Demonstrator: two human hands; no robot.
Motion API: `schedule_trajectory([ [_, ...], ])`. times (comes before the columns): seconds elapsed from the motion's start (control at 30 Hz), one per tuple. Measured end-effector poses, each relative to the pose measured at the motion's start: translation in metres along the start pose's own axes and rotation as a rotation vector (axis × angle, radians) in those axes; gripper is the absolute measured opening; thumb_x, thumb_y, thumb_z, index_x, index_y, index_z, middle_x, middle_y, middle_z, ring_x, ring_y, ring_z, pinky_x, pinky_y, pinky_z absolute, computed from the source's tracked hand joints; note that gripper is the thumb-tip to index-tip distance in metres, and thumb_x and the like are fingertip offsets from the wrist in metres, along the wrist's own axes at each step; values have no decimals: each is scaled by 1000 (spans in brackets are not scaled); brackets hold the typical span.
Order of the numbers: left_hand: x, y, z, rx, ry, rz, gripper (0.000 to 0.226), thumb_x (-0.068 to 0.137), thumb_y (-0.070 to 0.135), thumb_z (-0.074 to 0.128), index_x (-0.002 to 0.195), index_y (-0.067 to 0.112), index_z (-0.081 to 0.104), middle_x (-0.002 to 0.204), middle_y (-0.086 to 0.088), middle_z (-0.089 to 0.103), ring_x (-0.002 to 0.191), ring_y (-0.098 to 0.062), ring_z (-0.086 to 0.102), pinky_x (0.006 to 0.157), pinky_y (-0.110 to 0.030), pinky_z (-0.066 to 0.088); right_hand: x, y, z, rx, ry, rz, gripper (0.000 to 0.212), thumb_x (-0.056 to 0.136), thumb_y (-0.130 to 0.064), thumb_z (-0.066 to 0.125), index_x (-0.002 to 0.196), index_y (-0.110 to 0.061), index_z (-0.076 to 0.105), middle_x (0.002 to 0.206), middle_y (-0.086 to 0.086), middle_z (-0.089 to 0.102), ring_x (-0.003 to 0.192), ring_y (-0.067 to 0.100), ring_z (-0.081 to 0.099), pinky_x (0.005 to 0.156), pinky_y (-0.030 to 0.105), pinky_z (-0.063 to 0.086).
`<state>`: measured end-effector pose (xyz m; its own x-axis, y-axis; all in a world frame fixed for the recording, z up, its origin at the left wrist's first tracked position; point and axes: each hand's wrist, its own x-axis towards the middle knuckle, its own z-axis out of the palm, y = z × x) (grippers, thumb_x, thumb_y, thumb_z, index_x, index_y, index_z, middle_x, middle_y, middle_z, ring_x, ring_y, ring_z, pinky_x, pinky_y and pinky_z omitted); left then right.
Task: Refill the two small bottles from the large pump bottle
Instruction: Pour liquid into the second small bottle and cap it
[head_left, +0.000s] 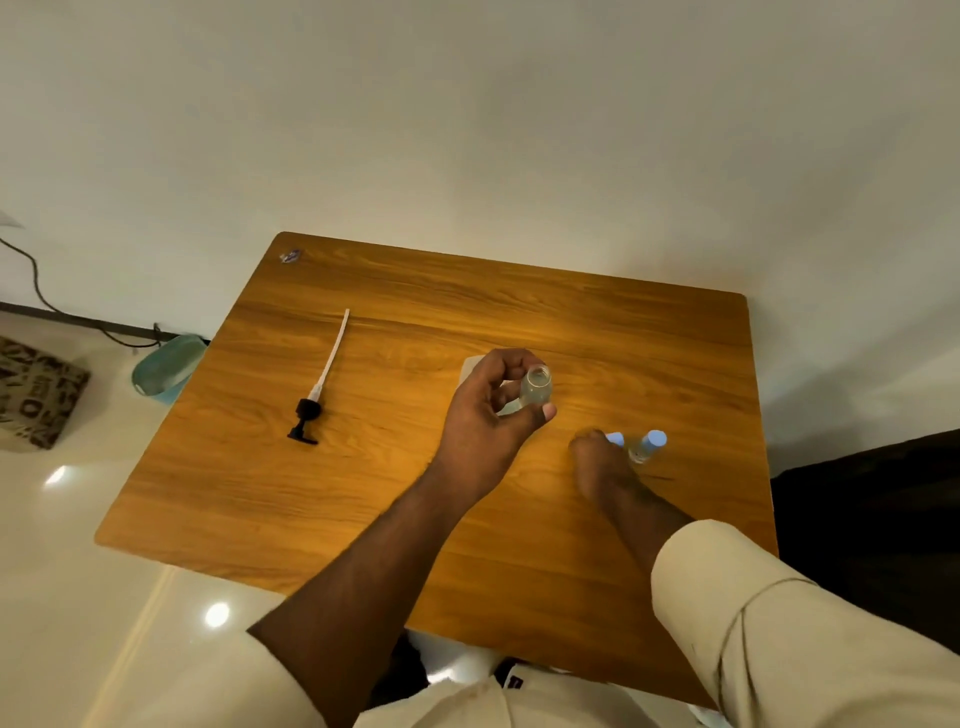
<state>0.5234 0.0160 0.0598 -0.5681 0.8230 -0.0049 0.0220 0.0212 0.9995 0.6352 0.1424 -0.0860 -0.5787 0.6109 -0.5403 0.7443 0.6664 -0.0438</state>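
Observation:
My left hand (483, 415) holds a small clear bottle (535, 385) above the middle of the wooden table (395, 499). The bottle is uncapped, mouth up, with clear liquid inside. A pale container (469, 365), probably the large bottle, is mostly hidden behind that hand. The large bottle's black pump head with its long white tube (324, 374) lies flat on the table to the left. My right hand (597, 460), blurred, rests on the table with its fingertips closed around a loose blue cap (616, 439). Right beside it stands the second small bottle (647, 447), capped in blue.
The table's back edge meets a white wall. Left of the table, on the glossy floor, are a teal basin (169, 366), a patterned cushion (36, 395) and a dark cable (41, 296). A dark surface (872, 519) lies to the right.

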Motion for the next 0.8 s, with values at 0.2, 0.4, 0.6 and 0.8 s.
schedule_trajectory([
  [0.2, -3, -2, -7, 8, -7, 25, 32, 77, -9, 72, 102, 7, 58, 113, -23, 58, 98, -17, 61, 83, -29, 53, -17, 9, 21, 169, 180, -87, 45, 92, -8, 48, 137, -16, 42, 144, 13, 34, 120, 30, 48, 100, 35, 43],
  [0.4, 3, -11, -1, 21, -94, -3, 32, 77, -10, 72, 102, 5, 58, 97, 1, 62, 89, -1, 61, 80, -21, 53, -7, 6, 22, 263, 156, 222, 64, 94, -7, 48, 148, -25, 19, 157, 20, -2, 128, 37, 44, 93, 38, 48],
  [0.6, 13, -16, -1, 5, -116, -7, 33, 76, -10, 71, 102, 5, 59, 101, -9, 61, 91, -2, 62, 84, -32, 53, 9, 4, 18, 194, 272, 250, 25, 95, -13, 47, 118, -12, 54, 124, 15, 53, 110, 30, 54, 91, 36, 47],
  [0.8, 13, -13, -13, -42, -143, -24, 35, 76, -10, 72, 102, 11, 60, 99, 1, 63, 90, -8, 64, 78, -24, 54, -19, -15, -2, 895, 411, 152, 26, 91, -4, 56, 115, -9, 62, 115, 10, 63, 103, 22, 58, 85, 27, 46],
])
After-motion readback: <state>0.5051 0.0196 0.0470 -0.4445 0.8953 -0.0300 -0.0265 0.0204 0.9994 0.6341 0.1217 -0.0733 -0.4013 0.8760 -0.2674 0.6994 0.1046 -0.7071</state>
